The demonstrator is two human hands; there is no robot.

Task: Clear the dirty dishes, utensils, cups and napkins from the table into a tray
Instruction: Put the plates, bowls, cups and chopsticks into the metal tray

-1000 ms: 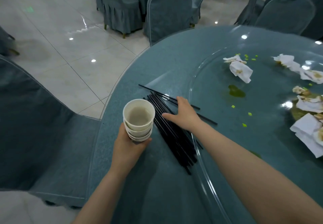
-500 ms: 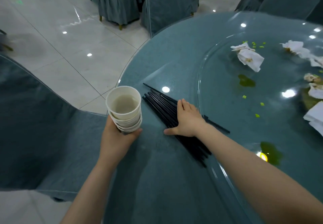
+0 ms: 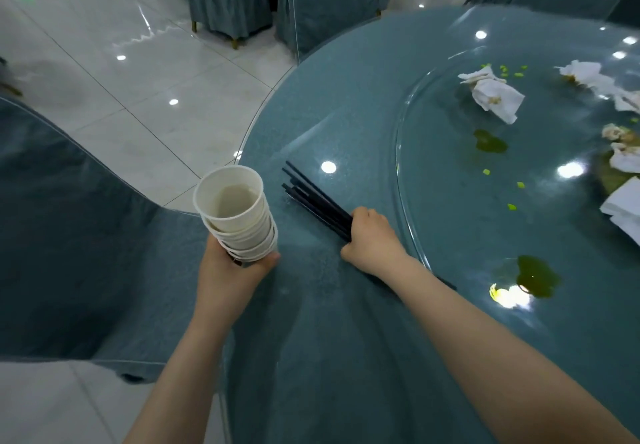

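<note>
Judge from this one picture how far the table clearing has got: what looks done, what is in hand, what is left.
Done: paper cups are stacked in the left hand. In hand: the right hand grips the black chopsticks, bunched on the table. Left: crumpled napkins and green spills on the glass turntable. No tray is in view.

Near ends of the black chopsticks [image 3: 320, 201] hidden under the right hand [image 3: 372, 241] and forearm; count in the bundle not readable. Lower cups of the paper cup stack [image 3: 239, 216] covered by the left hand [image 3: 228, 272]; number of cups uncertain. Napkins [image 3: 623, 211] at the right cut off by the frame edge. Small green scraps [image 3: 512, 206] on the glass turntable [image 3: 450, 201] too small to identify.
</note>
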